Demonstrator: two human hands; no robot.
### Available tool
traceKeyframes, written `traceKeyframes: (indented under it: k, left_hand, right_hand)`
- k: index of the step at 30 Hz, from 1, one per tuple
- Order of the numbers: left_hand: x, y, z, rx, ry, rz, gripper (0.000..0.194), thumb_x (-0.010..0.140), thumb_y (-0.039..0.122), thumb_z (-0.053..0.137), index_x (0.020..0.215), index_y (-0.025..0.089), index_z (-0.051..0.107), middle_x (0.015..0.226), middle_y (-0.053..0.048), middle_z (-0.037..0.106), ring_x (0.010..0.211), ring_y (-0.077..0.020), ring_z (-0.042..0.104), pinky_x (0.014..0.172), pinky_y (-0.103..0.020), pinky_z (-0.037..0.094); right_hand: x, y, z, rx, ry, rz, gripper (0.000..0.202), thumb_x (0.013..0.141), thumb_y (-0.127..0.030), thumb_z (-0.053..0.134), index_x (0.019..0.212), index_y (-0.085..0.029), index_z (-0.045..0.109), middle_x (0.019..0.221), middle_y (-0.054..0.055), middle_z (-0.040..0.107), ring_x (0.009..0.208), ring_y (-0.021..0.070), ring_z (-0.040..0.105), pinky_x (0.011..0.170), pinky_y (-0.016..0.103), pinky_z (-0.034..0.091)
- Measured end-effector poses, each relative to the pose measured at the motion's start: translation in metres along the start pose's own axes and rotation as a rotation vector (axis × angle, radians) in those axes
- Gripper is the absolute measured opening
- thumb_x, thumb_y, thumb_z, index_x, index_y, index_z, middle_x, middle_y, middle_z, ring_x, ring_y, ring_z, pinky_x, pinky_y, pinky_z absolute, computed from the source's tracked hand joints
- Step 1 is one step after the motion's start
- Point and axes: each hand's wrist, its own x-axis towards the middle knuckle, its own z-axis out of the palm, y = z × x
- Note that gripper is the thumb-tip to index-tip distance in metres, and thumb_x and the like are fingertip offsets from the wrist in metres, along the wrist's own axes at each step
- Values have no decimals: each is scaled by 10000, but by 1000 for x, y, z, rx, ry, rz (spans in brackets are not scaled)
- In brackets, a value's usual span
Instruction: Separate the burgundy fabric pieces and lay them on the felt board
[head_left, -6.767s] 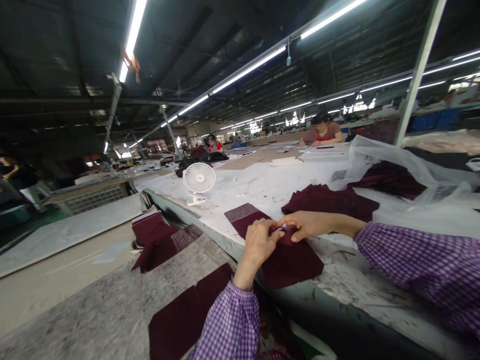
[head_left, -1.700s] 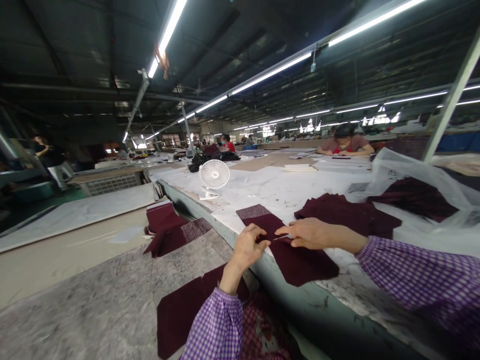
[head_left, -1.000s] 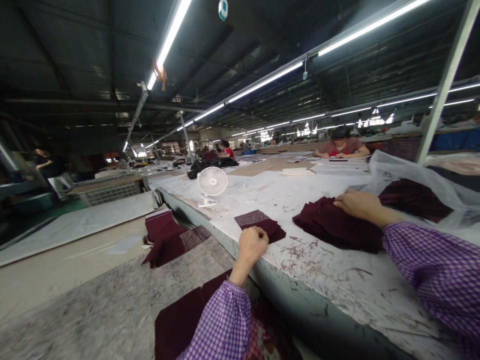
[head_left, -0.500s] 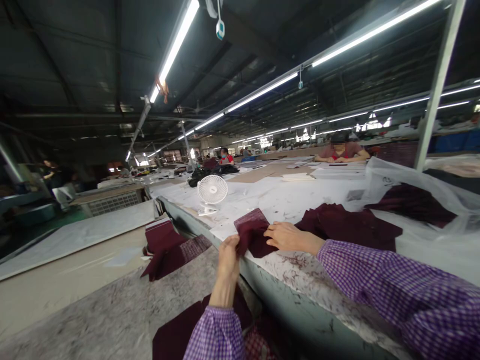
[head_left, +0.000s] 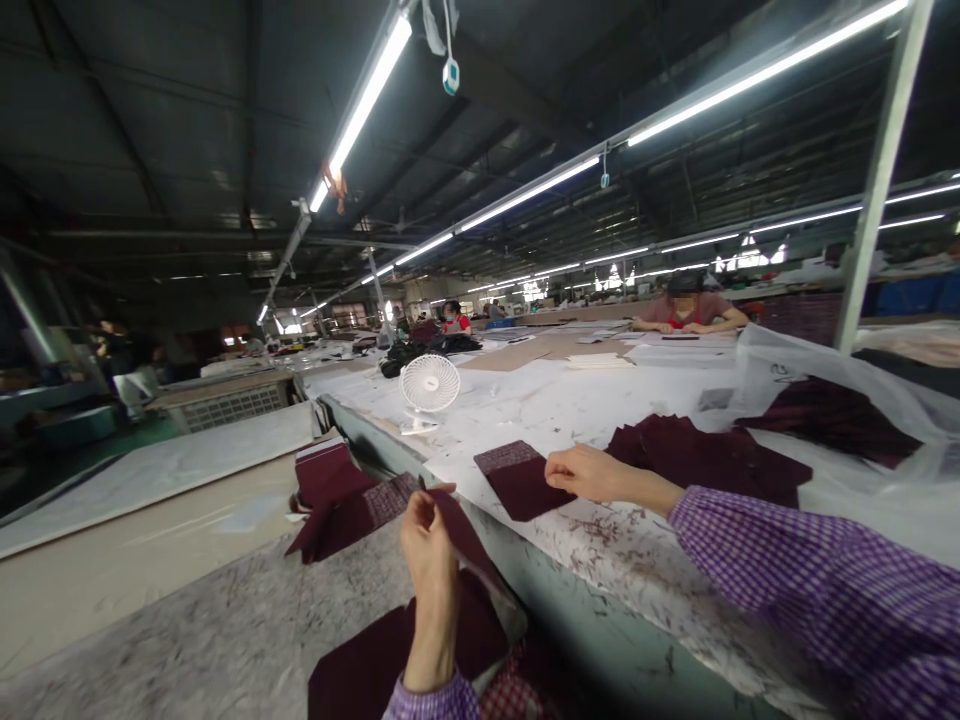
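My left fingers (head_left: 419,512): pinching one maroon piece (head_left: 463,530). My right fingers (head_left: 561,468): nearer the speckle-ended panel (head_left: 520,486), at its right edge; grip unclear.

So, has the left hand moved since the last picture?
Yes. Judged against the edge of the white table, the left hand has moved leftward off it and back toward the wearer, holding a maroon piece.

Your white-topped table (head_left: 540,395): fan (head_left: 430,384) farther left, maroon panel (head_left: 517,485) near edge, maroon pile (head_left: 701,455) right.
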Motion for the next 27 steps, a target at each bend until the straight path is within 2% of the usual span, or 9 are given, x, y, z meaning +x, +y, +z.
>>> traceKeyframes:
  k: [2,5,9,12,15,19,21,24,27]
  left_hand:
    - [-7,4,8,279,-46,44,86,718,247,534,698,186,592,597,-9,595,580,-168,565,590,-268,407]
    - [-11,12,13,653,-72,146,119,697,156,513,603,215,470,528,4,507,571,-182,534,602,-283,354]
    - [-19,27,11,782,-82,274,119,739,138,472,656,220,445,585,-6,524,577,-181,525,606,-289,351]
    - [-31,44,11,680,-198,467,104,779,126,431,778,208,494,777,-39,616,687,-174,569,667,-286,407]
    - [-44,59,15,568,-484,650,138,791,103,420,806,203,514,986,-72,644,880,-188,583,783,-304,442]
    - [-58,67,21,436,-887,678,165,772,79,462,798,193,578,985,-65,674,954,-199,581,859,-319,457]
    - [-58,65,23,326,-978,577,152,818,124,478,775,186,609,948,-62,693,926,-188,602,856,-302,467]
    - [-48,53,27,265,-786,365,240,901,280,455,789,180,642,894,-66,700,866,-180,617,824,-295,473]
    - [-35,36,37,355,-607,267,286,911,339,439,988,171,657,1019,-85,692,973,-204,603,879,-320,449]
  right_hand:
    - [-16,-12,-11,244,-132,9,262,879,-344,499,783,-139,632,693,56,665,591,150,611,559,246,448]
    - [-39,-38,-17,568,-353,-94,373,864,-486,542,759,-137,624,677,49,656,561,124,598,528,223,439]
    - [-54,-73,-8,876,-586,-96,604,853,-659,464,964,-102,667,843,125,700,653,158,656,623,272,505]
    - [-50,-80,-5,1130,-546,73,832,823,-788,299,1163,-84,583,1035,196,673,791,216,681,696,342,540]
    - [-42,-69,-9,1267,-461,125,834,786,-823,302,1145,-118,568,1100,181,641,900,255,658,728,391,549]
    - [-39,-43,-9,1068,-252,143,529,715,-559,693,1032,-145,600,905,74,662,786,198,633,679,320,527]
    - [-44,-31,-6,938,-153,141,439,647,-395,773,962,-135,613,839,48,658,759,185,619,655,281,499]
    - [-54,-20,-3,854,-82,152,378,631,-322,756,939,-149,619,880,61,663,854,223,620,701,301,498]
    - [-64,-17,-5,877,-104,143,383,631,-320,742,958,-161,622,919,70,662,904,243,616,740,329,506]
